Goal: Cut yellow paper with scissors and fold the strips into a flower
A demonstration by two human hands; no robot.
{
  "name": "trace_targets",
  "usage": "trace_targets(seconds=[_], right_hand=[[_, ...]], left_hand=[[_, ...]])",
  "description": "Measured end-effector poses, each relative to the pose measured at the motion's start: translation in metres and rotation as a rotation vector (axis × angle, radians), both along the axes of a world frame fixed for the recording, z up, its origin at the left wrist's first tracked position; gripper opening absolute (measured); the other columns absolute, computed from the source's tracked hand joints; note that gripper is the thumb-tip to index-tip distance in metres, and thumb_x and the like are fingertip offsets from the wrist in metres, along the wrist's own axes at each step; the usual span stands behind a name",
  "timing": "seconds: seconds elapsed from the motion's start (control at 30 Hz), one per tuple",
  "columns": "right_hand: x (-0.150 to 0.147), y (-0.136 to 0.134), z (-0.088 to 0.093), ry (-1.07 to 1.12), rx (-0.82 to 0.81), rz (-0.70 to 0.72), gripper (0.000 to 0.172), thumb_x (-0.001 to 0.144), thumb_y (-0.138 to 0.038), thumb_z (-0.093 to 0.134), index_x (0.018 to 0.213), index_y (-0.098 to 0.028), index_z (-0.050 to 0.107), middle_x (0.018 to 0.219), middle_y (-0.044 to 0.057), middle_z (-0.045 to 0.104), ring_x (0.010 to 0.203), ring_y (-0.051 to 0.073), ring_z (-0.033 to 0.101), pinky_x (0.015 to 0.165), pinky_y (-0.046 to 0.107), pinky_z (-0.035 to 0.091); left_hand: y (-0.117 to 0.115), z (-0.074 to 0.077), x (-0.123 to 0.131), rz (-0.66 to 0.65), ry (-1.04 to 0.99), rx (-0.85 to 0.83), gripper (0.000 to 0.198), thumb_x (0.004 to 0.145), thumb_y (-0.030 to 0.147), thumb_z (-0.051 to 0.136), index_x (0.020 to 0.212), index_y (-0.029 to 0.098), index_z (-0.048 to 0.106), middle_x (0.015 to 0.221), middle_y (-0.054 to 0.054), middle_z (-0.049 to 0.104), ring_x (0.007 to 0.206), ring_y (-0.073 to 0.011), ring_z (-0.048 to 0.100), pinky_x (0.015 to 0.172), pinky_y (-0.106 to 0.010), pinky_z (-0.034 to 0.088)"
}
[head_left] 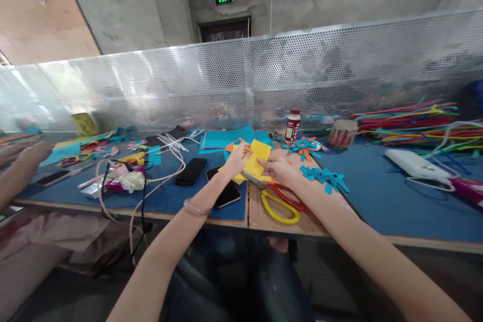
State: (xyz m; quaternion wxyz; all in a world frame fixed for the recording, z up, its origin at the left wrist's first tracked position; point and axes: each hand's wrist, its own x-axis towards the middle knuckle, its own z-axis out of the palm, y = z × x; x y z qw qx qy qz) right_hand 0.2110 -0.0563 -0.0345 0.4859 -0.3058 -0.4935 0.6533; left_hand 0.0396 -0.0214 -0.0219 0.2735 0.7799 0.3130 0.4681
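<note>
Pinching yellow paper [259,152] btwn L grip [237,159] & R grip [281,168], both prob. closed on edges.

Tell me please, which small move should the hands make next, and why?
Perhaps the left hand could hold the yellow paper alone while the right hand reaches for the scissors: both hands are on the paper, and the scissors lie close beside them.

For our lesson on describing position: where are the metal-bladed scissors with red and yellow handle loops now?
The scissors are slightly right of centre in the head view, just below the yellow rectangular paper and close to the right hand.
</note>
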Motion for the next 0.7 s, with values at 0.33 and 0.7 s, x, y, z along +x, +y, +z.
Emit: trace_targets(seconds=[0.33, 0.7], right_hand=[[0.0029, 0.0059, -0.0046, -0.022, 0.015, -0.067, 0.020, 0.077, -0.026, 0.066, 0.093, -0.013, 0.064, 0.085, 0.010, 0.072, 0.070, 0.019, 0.069, 0.068, 0.032, 0.057], [0.0051, 0.0049, 0.0046, -0.048, -0.001, -0.164, 0.026, 0.081, -0.037, 0.060, 0.082, -0.011, 0.064, 0.073, 0.011, 0.071, 0.052, 0.017, 0.064, 0.049, 0.028, 0.055]], left_hand=[[0.0017, -0.0014, 0.0001, -0.009, -0.001, 0.001, 0.018, 0.086, 0.031, 0.047, 0.099, 0.018, 0.047, 0.090, -0.007, 0.064, 0.080, -0.0172, 0.062, 0.066, -0.026, 0.047], [-0.0010, 0.0001, 0.0023, -0.039, -0.019, -0.049, 0.022, 0.086, 0.034, 0.048, 0.100, 0.018, 0.046, 0.088, -0.006, 0.062, 0.078, -0.0172, 0.062, 0.065, -0.027, 0.048]])
